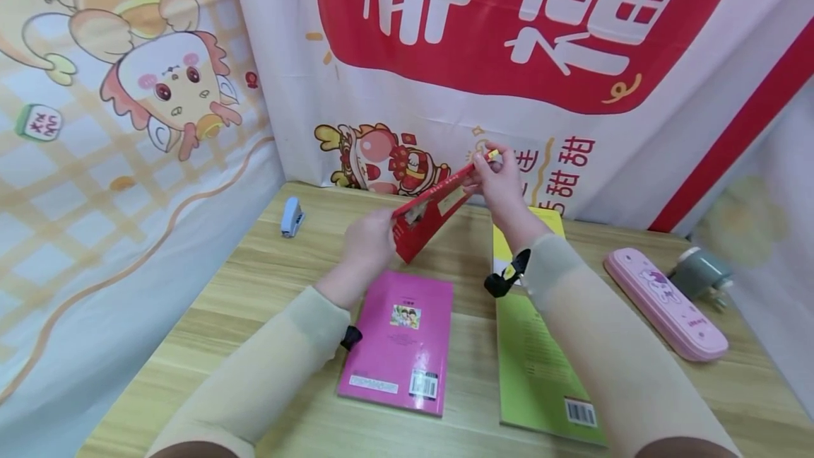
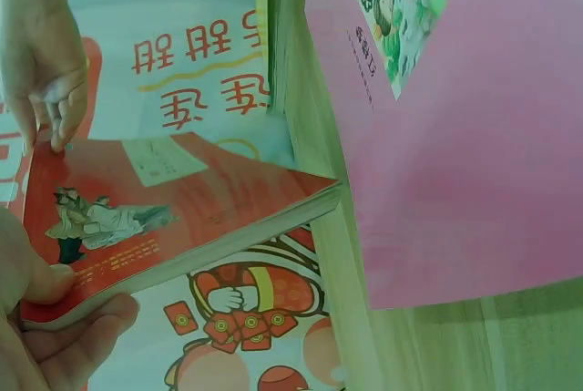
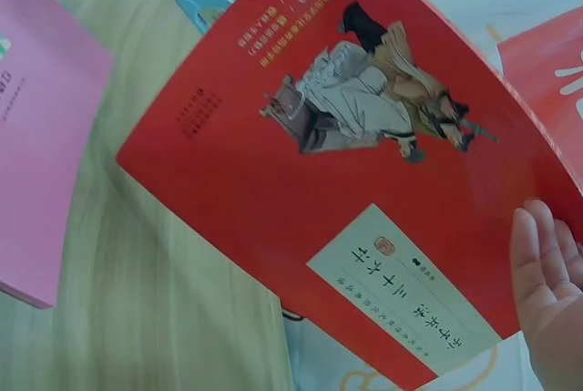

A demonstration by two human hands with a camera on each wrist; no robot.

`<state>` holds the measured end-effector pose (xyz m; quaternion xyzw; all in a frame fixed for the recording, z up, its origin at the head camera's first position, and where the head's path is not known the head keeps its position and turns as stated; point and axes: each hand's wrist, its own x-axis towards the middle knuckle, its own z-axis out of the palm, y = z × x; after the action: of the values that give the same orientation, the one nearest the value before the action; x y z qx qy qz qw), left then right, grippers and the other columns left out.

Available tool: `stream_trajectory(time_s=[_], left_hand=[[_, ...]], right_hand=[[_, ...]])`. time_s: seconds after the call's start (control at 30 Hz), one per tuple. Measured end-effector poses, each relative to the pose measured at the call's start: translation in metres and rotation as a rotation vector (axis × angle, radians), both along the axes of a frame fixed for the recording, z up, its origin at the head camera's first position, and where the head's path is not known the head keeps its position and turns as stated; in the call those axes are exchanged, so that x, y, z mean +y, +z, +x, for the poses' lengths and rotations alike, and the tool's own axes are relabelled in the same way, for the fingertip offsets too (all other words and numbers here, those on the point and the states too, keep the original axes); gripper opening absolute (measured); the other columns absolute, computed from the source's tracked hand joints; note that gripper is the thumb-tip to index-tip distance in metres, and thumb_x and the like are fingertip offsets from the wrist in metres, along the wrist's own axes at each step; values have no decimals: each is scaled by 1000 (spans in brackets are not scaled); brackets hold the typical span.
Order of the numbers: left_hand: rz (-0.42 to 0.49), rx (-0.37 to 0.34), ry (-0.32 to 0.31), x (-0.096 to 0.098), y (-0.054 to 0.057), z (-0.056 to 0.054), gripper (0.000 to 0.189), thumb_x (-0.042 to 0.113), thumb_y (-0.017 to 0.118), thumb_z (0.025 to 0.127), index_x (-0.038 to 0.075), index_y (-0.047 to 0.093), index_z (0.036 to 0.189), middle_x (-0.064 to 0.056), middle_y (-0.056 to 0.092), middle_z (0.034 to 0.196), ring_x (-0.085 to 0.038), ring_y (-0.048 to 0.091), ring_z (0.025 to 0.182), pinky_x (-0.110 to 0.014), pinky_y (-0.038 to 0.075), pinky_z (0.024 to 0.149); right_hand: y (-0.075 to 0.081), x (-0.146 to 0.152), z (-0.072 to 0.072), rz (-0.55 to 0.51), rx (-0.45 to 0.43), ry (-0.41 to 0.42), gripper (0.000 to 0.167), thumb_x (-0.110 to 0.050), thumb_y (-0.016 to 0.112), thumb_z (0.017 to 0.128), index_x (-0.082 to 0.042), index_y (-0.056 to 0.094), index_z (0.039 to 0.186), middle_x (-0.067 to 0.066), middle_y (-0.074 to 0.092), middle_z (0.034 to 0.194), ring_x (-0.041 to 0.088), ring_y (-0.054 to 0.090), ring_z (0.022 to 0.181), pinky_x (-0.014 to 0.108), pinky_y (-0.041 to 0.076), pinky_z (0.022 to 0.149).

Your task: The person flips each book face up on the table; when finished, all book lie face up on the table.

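A red book (image 1: 425, 216) is raised above the back of the table, tilted, its cover with drawn figures showing in the right wrist view. My left hand (image 1: 371, 242) grips one end; in the left wrist view its thumb (image 2: 41, 277) lies on the cover with fingers underneath. At the opposite end, my right hand (image 1: 499, 182) holds the book's edge beside a small yellow patch (image 1: 492, 155). Below my left forearm, a pink book (image 1: 397, 352) lies flat on the table. Under my right forearm are a green book (image 1: 540, 366) and a yellow book (image 1: 547, 218), both partly covered.
A blue stapler (image 1: 292, 217) stands at the table's back left. On the right lie a pink pencil case (image 1: 664, 306) and a grey-green device (image 1: 702, 273). Printed cloths hang behind and to the left of the wooden table (image 1: 235, 288).
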<state>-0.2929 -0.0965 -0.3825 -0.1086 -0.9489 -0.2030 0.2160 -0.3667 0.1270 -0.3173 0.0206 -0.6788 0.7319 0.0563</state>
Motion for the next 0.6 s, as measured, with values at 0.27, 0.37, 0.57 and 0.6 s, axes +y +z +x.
stream_trajectory(time_s=[0.27,0.37,0.57,0.6], left_hand=[[186,-62,-17,-7,-4,-5,19,9,57,98,8,69,113,-10,72,99,-27,68,88,-42,56,77],[319,-112,-17,-10,-7,-5,23,12,58,99,12,69,118,-7,72,101,-22,67,86,-38,56,76],[604,-237,-75,-15,-9,-7,25,12,58,100,8,67,124,-7,69,90,-23,64,70,-34,56,59],[654,-259,-82,-16,-9,-8,25,12,58,100,7,67,123,-8,68,89,-26,64,71,-35,56,59]], right_hand=[[7,5,5,77,-60,87,37,-36,46,104,-20,40,138,19,57,115,41,58,104,53,51,91],[-4,13,-4,132,-63,97,41,-44,42,104,-20,43,138,20,55,118,39,56,103,50,52,90],[-27,37,-23,351,-113,33,48,-37,51,103,-23,42,149,16,51,124,28,54,101,37,53,78],[-31,41,-25,390,-124,10,50,-36,53,102,-23,41,149,16,51,124,27,53,100,34,52,76]])
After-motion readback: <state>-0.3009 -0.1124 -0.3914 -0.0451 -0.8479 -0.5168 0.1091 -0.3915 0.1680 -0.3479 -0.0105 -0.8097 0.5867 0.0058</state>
